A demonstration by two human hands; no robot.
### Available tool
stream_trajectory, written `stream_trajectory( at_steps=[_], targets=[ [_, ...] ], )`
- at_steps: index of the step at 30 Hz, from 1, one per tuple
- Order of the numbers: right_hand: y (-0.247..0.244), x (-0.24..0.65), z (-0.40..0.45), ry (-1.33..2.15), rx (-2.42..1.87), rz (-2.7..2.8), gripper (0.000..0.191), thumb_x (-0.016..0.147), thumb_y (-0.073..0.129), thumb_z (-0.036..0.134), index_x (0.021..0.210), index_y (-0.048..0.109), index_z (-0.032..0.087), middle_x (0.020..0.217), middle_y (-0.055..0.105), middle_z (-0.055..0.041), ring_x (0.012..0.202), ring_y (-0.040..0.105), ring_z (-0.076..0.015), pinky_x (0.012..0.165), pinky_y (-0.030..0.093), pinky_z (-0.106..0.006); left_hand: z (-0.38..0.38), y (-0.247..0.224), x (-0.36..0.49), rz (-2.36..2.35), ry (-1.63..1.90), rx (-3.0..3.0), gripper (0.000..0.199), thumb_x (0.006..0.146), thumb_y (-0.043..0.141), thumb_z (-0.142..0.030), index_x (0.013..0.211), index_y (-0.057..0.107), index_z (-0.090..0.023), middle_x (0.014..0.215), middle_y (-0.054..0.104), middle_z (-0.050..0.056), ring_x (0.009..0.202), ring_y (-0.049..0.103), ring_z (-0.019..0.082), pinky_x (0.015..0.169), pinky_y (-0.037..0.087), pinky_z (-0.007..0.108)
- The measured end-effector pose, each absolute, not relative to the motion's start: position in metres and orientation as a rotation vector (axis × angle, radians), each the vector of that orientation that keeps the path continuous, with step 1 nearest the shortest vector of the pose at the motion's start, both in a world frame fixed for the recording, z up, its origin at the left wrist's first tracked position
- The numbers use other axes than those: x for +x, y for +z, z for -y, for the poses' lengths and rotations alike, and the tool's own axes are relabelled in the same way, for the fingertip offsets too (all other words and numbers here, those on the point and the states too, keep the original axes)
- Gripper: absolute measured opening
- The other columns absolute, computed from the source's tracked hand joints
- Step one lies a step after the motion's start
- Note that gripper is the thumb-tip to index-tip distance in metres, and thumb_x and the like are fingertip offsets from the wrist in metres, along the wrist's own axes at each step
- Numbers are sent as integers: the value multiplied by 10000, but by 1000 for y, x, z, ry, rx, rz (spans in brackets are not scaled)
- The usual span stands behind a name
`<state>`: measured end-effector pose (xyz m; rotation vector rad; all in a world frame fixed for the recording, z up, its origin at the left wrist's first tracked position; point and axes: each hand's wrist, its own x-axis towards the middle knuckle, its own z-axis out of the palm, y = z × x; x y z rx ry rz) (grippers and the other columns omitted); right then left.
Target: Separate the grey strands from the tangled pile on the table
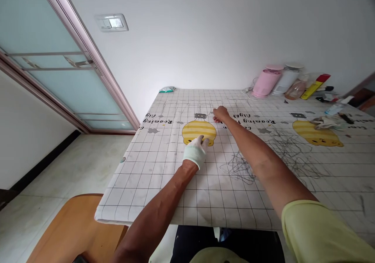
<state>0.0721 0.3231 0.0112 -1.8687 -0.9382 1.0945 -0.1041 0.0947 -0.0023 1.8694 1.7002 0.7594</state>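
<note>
My left hand [195, 150], in a white glove with a pale green cuff, rests low over a yellow striped balloon print on the checked tablecloth [164, 165]. Its fingers are bent together at the tips, and whatever they may pinch is too small to make out. Farther off and to the right, my bare right hand [221, 114] is closed just above the printed lettering. Anything inside its curled fingers is hidden. To the right of my left hand is a tangle of thin dark strands [240, 167], with more under and beyond my right forearm.
A pink cylinder [267, 82], a white cylinder [285, 79], a brownish bottle [295, 89] and a yellow-red tube [315, 86] stand by the wall. A crumpled glove [329, 122] lies at right. A small green-white packet [166, 89] sits at the far left corner; a wooden stool [73, 228] is below left.
</note>
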Motion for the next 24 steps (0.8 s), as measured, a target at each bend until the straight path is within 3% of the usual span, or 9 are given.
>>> stream_trajectory(
  at_steps=[3, 6, 11, 15, 19, 24],
  targets=[
    [23, 79, -306, 1014, -1875, 1063, 182, 1022, 707, 241, 955, 638, 86, 667, 642, -86, 526, 610, -158, 435, 457, -234, -97, -2, -106, -1715, 775, 1845, 457, 1087, 455, -460, 1392, 682, -206, 1347, 742, 141, 1286, 666, 288, 1081, 489, 374],
    [36, 95, -284, 966, -1877, 1168, 150, 1003, 716, 200, 917, 641, 103, 599, 626, -85, 487, 594, -164, 408, 427, -234, -98, -3, -109, -1713, 788, 1861, 452, 1080, 474, -453, 1375, 697, -192, 1342, 748, 143, 1288, 667, 289, 1097, 484, 371],
    [50, 143, -236, 984, -1853, 1363, 162, 882, 838, 188, 897, 692, 120, 741, 747, -127, 557, 675, -192, 470, 495, -267, -100, -4, -110, -1755, 851, 1866, 486, 1078, 450, -460, 1376, 707, -175, 1385, 731, 142, 1326, 646, 300, 1133, 465, 370],
    [61, 185, -180, 886, -1742, 1877, 184, 932, 783, 278, 832, 702, 146, 887, 785, -137, 614, 704, -190, 525, 525, -302, -99, -1, -109, -1743, 811, 1840, 488, 1071, 433, -479, 1346, 728, -204, 1321, 761, 119, 1260, 672, 316, 1076, 496, 387],
    [67, 221, -127, 799, -1771, 2143, 120, 936, 706, 240, 840, 729, 171, 850, 772, -83, 680, 704, -192, 585, 486, -300, -99, 2, -108, -1767, 784, 1826, 461, 1057, 447, -450, 1316, 745, -211, 1305, 767, 117, 1234, 678, 325, 1059, 493, 395],
    [59, 254, -97, 432, -1865, 2410, 112, 887, 646, 173, 813, 725, 202, 813, 733, -48, 739, 629, -191, 669, 393, -314, -102, -2, -110, -1789, 783, 1821, 468, 1044, 466, -447, 1338, 735, -201, 1336, 755, 122, 1277, 656, 325, 1086, 470, 386]
  ],
)
